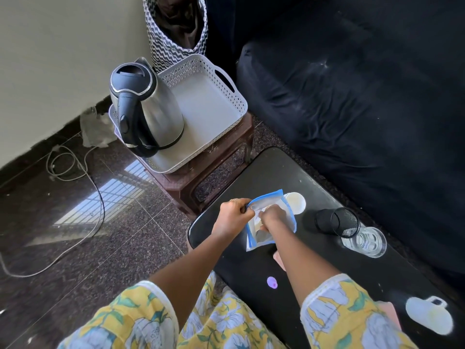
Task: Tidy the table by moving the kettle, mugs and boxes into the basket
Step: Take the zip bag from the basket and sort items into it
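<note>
Steel kettle (156, 109) is set in the white perforated basket (240, 96); white mugs (297, 201) (429, 316) are left, a blue-edged bag (259, 236) pinched by left grip (232, 219) and right grip (274, 219).

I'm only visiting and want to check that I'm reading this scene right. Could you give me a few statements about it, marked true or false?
1. The kettle stands inside the white basket. True.
2. Both hands are holding a glass. False: the left hand and right hand hold a blue-edged plastic bag.
3. The glass is in the basket. False: it stands on the black table, beside a black mesh cup.
4. A white mug is on the table, not in the basket. True.
</note>
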